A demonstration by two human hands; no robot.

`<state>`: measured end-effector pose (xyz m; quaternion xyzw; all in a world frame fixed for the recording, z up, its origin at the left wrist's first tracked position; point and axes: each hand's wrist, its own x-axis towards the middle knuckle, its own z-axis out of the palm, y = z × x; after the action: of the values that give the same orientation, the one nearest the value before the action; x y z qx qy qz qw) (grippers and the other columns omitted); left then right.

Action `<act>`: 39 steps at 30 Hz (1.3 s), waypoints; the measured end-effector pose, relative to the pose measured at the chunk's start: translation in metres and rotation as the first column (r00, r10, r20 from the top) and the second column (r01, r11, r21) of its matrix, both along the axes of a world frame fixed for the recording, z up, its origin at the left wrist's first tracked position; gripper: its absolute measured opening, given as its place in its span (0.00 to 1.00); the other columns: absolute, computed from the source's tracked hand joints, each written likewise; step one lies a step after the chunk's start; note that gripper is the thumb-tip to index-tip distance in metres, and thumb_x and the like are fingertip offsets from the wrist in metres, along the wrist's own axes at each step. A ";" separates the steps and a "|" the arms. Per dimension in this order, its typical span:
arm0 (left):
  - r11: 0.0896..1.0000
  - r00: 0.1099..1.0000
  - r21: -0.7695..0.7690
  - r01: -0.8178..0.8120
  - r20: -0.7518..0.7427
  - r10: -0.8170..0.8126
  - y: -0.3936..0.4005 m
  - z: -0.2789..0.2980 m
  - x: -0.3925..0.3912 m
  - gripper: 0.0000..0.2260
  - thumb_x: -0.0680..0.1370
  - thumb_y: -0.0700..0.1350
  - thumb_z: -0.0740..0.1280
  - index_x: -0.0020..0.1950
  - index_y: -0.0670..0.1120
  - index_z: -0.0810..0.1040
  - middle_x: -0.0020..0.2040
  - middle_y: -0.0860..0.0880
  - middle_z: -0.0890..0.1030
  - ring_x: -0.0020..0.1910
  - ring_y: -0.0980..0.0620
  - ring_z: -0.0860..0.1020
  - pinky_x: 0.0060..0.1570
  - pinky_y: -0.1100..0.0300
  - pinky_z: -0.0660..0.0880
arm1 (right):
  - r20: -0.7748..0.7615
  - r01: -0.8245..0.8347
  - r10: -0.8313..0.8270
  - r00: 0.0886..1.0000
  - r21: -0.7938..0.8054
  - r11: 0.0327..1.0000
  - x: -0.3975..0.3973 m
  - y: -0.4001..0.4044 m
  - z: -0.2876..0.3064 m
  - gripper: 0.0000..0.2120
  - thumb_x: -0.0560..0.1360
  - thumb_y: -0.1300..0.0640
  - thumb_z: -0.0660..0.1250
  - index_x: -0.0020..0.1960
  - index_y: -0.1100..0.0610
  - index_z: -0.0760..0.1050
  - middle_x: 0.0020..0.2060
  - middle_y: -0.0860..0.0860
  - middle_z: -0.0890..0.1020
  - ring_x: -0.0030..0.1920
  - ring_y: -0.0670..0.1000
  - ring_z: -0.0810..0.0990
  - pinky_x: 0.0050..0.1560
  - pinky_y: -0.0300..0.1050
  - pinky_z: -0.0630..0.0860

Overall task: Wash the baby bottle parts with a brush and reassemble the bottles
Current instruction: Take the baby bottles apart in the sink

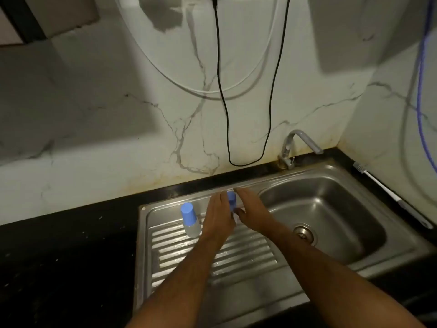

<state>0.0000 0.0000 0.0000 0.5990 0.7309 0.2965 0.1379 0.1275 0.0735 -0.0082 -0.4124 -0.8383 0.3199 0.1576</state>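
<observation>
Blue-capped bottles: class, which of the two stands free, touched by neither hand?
The left bottle, standing alone on the drainboard; the other bottle sits between both hands.

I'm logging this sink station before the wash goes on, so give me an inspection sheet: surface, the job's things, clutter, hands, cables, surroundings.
Surface: steel drainboard, ribbed, set in a dark counter; basin on the right, dry as far as can be seen.
Job's things: capped bottle upright on the drainboard; second bottle between the hands; brush lying on the counter right of the basin.
Clutter: nothing seen.
Hands: left hand and right hand flank the second bottle, fingers straight; actual grip cannot be told.
Cables: black cable and white cable hang on the wall; blue cable at right.
Surroundings: marble-look wall; tap, no water running.
</observation>
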 end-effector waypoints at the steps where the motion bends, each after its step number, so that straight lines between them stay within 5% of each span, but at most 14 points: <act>1: 1.000 0.997 -0.017 -0.015 0.072 0.016 0.001 -0.001 0.002 0.24 0.78 0.38 0.68 0.73 0.41 0.66 0.69 0.41 0.71 0.67 0.44 0.72 0.68 0.48 0.71 | -0.011 0.037 -0.037 0.999 -0.012 0.999 -0.001 0.001 -0.001 0.25 0.82 0.58 0.66 0.77 0.59 0.64 0.75 0.56 0.69 0.75 0.53 0.67 0.75 0.37 0.53; 5: 0.996 0.974 -0.043 -0.077 0.209 0.085 0.004 -0.003 0.007 0.17 0.81 0.39 0.66 0.69 0.45 0.70 0.65 0.46 0.76 0.63 0.48 0.76 0.66 0.50 0.74 | -0.038 0.118 -0.119 0.992 -0.048 0.992 -0.006 0.009 -0.004 0.30 0.78 0.62 0.69 0.77 0.60 0.64 0.71 0.56 0.72 0.70 0.54 0.71 0.70 0.42 0.67; 6: 0.996 0.972 -0.043 -0.080 0.219 0.087 0.005 -0.003 0.008 0.15 0.81 0.40 0.65 0.67 0.47 0.72 0.64 0.47 0.77 0.62 0.50 0.77 0.65 0.51 0.75 | 0.027 0.154 -0.152 0.988 -0.110 0.982 -0.016 0.015 -0.007 0.30 0.78 0.61 0.69 0.77 0.60 0.64 0.70 0.56 0.73 0.67 0.53 0.73 0.68 0.39 0.67; 8: 0.994 0.924 0.019 -0.112 0.371 0.097 0.009 0.007 0.014 0.06 0.82 0.44 0.64 0.59 0.48 0.77 0.56 0.47 0.82 0.56 0.49 0.80 0.62 0.50 0.77 | 0.234 0.184 -0.185 0.955 0.027 0.983 -0.014 0.030 -0.039 0.27 0.78 0.55 0.69 0.74 0.60 0.68 0.66 0.59 0.75 0.65 0.55 0.75 0.70 0.44 0.69; 10: 0.980 0.888 0.076 -0.186 0.439 0.134 0.015 0.011 0.019 0.09 0.81 0.50 0.64 0.53 0.47 0.81 0.50 0.45 0.84 0.54 0.46 0.82 0.56 0.52 0.78 | 0.595 0.230 -0.096 0.798 -0.152 0.961 -0.062 0.049 -0.048 0.24 0.79 0.52 0.67 0.71 0.62 0.70 0.64 0.61 0.77 0.66 0.57 0.76 0.72 0.52 0.68; 11: 0.972 0.860 0.053 -0.227 0.480 0.174 0.019 0.009 0.022 0.10 0.82 0.50 0.63 0.53 0.46 0.81 0.50 0.43 0.84 0.53 0.46 0.82 0.54 0.55 0.78 | 0.598 0.238 -0.082 0.798 -0.188 0.953 -0.062 0.051 -0.044 0.23 0.80 0.53 0.67 0.70 0.62 0.71 0.64 0.61 0.77 0.66 0.56 0.76 0.71 0.51 0.69; 14: 0.950 0.757 -0.037 -0.309 0.596 0.269 0.032 0.001 0.028 0.12 0.83 0.52 0.61 0.55 0.47 0.80 0.50 0.44 0.84 0.51 0.48 0.82 0.51 0.56 0.78 | 0.108 0.184 -0.185 0.977 0.020 0.983 -0.017 0.031 -0.026 0.19 0.79 0.62 0.67 0.69 0.59 0.71 0.60 0.56 0.79 0.58 0.52 0.78 0.60 0.42 0.74; 17: 0.970 0.814 -0.032 -0.241 0.538 0.220 0.042 -0.007 0.030 0.05 0.83 0.44 0.62 0.51 0.54 0.76 0.50 0.49 0.81 0.49 0.53 0.80 0.46 0.66 0.73 | -0.176 0.109 -0.114 0.978 -0.040 0.993 0.010 0.033 -0.006 0.17 0.77 0.64 0.69 0.65 0.59 0.74 0.56 0.55 0.81 0.56 0.52 0.81 0.61 0.49 0.77; 20: 0.989 0.896 0.011 -0.146 0.424 0.128 0.050 -0.013 0.036 0.11 0.81 0.37 0.64 0.51 0.54 0.71 0.47 0.54 0.77 0.49 0.52 0.77 0.46 0.70 0.71 | -0.256 0.111 -0.104 0.961 0.012 0.994 0.018 0.039 -0.008 0.16 0.75 0.63 0.72 0.62 0.58 0.76 0.55 0.53 0.82 0.57 0.50 0.81 0.61 0.48 0.78; 23: 0.990 0.904 0.040 -0.136 0.414 0.107 0.051 -0.010 0.049 0.04 0.82 0.46 0.63 0.51 0.55 0.73 0.48 0.54 0.79 0.48 0.53 0.79 0.45 0.67 0.75 | -0.305 0.140 -0.117 0.945 0.054 0.989 0.033 0.038 -0.002 0.17 0.74 0.64 0.72 0.62 0.58 0.76 0.55 0.52 0.83 0.56 0.48 0.81 0.59 0.43 0.77; 29: 0.987 0.971 0.155 0.040 0.227 -0.074 0.041 -0.033 0.066 0.18 0.77 0.40 0.72 0.61 0.56 0.70 0.56 0.63 0.73 0.54 0.71 0.73 0.52 0.77 0.68 | -0.304 0.259 -0.222 0.926 0.085 0.962 0.066 0.027 0.001 0.19 0.74 0.65 0.73 0.64 0.57 0.75 0.56 0.50 0.82 0.55 0.42 0.78 0.55 0.29 0.71; 33: 0.979 0.976 0.178 0.102 0.171 -0.133 0.042 -0.038 0.075 0.19 0.76 0.43 0.73 0.65 0.48 0.73 0.61 0.54 0.76 0.55 0.64 0.73 0.55 0.71 0.71 | -0.320 0.273 -0.225 0.920 0.116 0.955 0.082 0.023 0.007 0.21 0.74 0.67 0.72 0.64 0.57 0.74 0.56 0.48 0.81 0.55 0.41 0.78 0.53 0.26 0.73; 36: 0.987 0.977 0.122 0.100 0.177 -0.121 0.049 -0.038 0.080 0.21 0.76 0.45 0.74 0.67 0.45 0.73 0.61 0.51 0.76 0.57 0.58 0.73 0.54 0.73 0.68 | -0.325 0.284 -0.229 0.918 0.134 0.949 0.087 0.024 0.010 0.23 0.74 0.66 0.73 0.66 0.56 0.73 0.59 0.50 0.81 0.58 0.44 0.79 0.56 0.33 0.76; 39: 0.990 0.961 0.105 0.097 0.249 -0.120 0.057 -0.046 0.088 0.24 0.76 0.46 0.74 0.70 0.47 0.70 0.65 0.46 0.76 0.62 0.51 0.76 0.60 0.63 0.70 | -0.341 0.283 -0.214 0.915 0.169 0.944 0.091 0.030 0.011 0.22 0.73 0.66 0.73 0.66 0.58 0.74 0.59 0.52 0.81 0.58 0.47 0.79 0.58 0.37 0.77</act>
<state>0.0877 0.0568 -0.0457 0.6008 0.6588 0.3961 0.2191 0.2181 0.1038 0.0030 -0.4396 -0.7718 0.2671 0.3738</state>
